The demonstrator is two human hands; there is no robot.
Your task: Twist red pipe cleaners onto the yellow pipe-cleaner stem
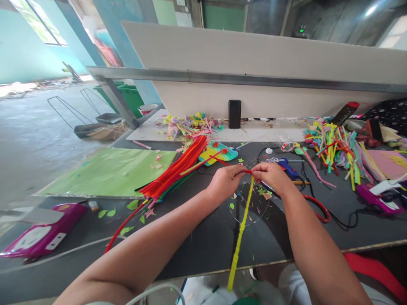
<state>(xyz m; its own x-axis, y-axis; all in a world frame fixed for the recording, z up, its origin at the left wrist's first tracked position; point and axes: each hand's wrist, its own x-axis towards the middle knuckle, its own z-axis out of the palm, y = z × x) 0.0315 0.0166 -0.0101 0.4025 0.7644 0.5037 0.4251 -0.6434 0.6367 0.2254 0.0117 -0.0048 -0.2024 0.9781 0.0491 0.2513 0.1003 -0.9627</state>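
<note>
Stem (241, 231) overhangs table edge (365, 246); left hand (225, 183), right hand (272, 177) apparently pinch red strand (249, 171).

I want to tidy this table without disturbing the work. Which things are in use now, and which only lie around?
In use: left hand, right hand, red piece pinched between them, yellow pipe cleaner below it.
Lying about: red-orange bundle, green sheet, blue glue gun, black phone, pink box.

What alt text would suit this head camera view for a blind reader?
The left hand and right hand pinch a red pipe cleaner atop a yellow pipe cleaner trailing off the table. A pipe cleaner bundle, green sheet and blue glue gun lie nearby.
</note>
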